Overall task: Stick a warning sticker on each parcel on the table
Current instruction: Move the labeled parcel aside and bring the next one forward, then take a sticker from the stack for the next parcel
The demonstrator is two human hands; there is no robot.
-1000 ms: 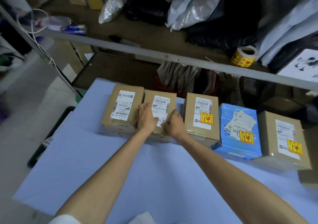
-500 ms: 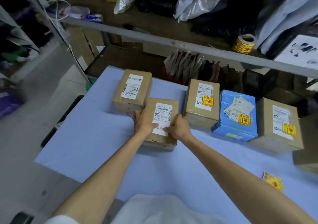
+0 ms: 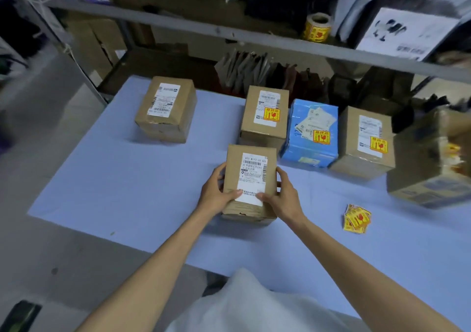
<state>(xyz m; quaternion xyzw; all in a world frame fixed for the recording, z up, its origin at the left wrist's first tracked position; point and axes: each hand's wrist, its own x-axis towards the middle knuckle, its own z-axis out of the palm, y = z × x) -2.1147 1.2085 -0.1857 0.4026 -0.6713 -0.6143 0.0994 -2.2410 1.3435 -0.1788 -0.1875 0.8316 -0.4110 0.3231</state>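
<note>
The near parcel [image 3: 251, 176], a small brown carton with a white shipping label on its top face, is set on the blue table [image 3: 127, 191] in front of the row of other parcels and apart from them. It is gripped from both sides. The left hand [image 3: 216, 191] is curled round its left edge and the right hand [image 3: 284, 195] round its right edge, with both thumbs laid on the lower part of the label.

Behind it, the far-left parcel [image 3: 165, 108] is seen well apart from the rest, with only a white label on top. Three more are lined up just beside one another: the middle parcel [image 3: 265, 132], the blue parcel [image 3: 312, 150] and the right brown parcel [image 3: 356, 158]. Each is marked with a yellow-and-red warning sticker [image 3: 271, 114]. A large carton [image 3: 430, 178] at the right edge is too blurred to be read.

A small pile of loose stickers [image 3: 356, 219] is laid on the table to the right of the right hand. A sticker roll [image 3: 317, 26] is stood on the shelf [image 3: 204, 29] behind the table.
</note>
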